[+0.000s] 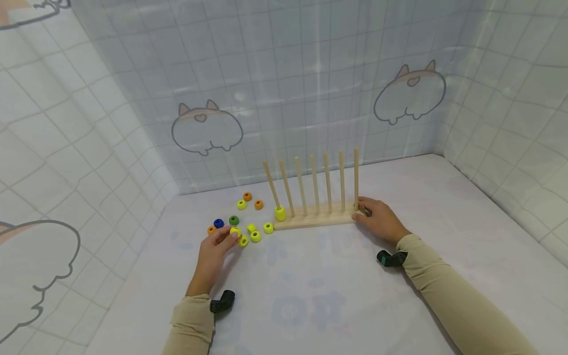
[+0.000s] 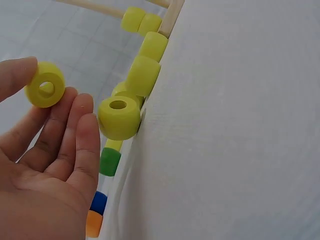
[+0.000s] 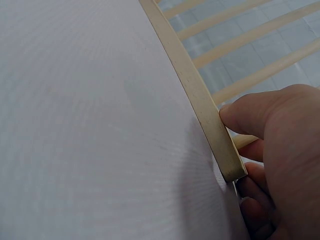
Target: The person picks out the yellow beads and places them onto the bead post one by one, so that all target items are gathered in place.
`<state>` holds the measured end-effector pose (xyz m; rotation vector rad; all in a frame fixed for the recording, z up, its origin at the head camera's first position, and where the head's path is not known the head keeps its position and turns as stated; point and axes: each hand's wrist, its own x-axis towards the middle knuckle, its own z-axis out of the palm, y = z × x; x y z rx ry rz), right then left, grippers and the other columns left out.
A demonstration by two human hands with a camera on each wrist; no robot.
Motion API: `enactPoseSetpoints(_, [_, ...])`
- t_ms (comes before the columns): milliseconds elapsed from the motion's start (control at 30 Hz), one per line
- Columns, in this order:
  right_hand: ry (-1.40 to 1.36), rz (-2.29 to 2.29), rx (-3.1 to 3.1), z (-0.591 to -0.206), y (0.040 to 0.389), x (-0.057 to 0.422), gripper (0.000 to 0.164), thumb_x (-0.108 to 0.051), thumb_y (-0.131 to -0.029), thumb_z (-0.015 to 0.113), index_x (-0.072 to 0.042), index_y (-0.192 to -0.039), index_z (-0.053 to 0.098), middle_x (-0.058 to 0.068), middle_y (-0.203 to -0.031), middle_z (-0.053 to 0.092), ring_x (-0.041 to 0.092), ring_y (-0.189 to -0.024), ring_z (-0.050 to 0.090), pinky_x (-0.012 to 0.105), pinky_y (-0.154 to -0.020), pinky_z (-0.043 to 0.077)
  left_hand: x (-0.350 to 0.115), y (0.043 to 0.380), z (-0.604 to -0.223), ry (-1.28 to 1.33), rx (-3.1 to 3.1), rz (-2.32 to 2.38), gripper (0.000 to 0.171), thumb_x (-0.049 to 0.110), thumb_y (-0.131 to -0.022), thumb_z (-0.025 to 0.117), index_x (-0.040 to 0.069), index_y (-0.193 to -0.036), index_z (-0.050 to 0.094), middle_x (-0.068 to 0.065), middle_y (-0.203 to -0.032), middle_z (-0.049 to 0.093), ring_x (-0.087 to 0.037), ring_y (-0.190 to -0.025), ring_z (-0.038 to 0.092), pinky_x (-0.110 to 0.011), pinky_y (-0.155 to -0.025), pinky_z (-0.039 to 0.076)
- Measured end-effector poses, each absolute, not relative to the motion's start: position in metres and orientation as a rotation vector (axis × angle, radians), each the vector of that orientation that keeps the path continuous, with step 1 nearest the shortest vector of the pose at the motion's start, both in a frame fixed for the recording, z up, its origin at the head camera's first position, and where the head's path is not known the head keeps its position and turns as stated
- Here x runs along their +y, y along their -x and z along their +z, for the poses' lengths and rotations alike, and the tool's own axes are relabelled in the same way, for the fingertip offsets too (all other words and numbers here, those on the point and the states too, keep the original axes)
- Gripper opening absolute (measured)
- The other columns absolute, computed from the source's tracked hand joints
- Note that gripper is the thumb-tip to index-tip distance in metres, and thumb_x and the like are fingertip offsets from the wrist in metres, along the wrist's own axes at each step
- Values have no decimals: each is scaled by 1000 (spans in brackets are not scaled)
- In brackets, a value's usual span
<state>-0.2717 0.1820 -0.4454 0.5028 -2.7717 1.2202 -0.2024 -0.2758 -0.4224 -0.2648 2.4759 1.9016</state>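
A yellow bead (image 2: 50,99) with a hole through it is pinched between thumb and fingers of my left hand (image 1: 215,254), above several loose beads. Close by on the table lie more yellow beads (image 1: 255,236). The wooden peg rack (image 1: 319,218) stands to the right, a row of upright pegs on a flat base. Two yellow beads (image 2: 141,21) sit stacked at the foot of its leftmost peg; the other pegs are bare. At the rack's right end my right hand (image 1: 380,220) grips the base, thumb on its near side and fingers behind the end.
Beyond the left hand lie a blue bead (image 1: 219,223), a green bead (image 1: 233,220) and orange beads (image 1: 259,204). A tiled-pattern backdrop (image 1: 284,98) rises behind the table. A dark wrist device (image 1: 391,258) sits at each sleeve.
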Motion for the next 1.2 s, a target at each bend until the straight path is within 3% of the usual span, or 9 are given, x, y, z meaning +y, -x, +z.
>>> enactPoseSetpoints(367, [-500,1206,-2771,-447,272,183,48,-23,-97,67,4,-137,58,20,-151,45,44,-139,38,58,-114,30,-272,201,-416,280,2384,2034,50,30,-101,63,9,-145,52,-10,-135,57,-18,-120,60,-30,-103,48])
enactPoseSetpoints(933, [-500,1224,-2772,-449,274,184,47,-22,-98,67,4,-136,59,19,-151,44,43,-139,38,57,-114,31,-266,207,-419,225,2430,2031,49,31,-100,65,6,-140,54,-12,-130,59,-19,-117,61,-23,-96,51])
enactPoseSetpoints(1200, [-492,1206,-2776,-448,274,183,47,-22,-97,67,5,-135,59,20,-151,45,43,-139,39,57,-114,30,-268,212,-409,131,2481,2060,46,29,-99,66,5,-137,56,-12,-128,60,-18,-113,65,-26,-95,53])
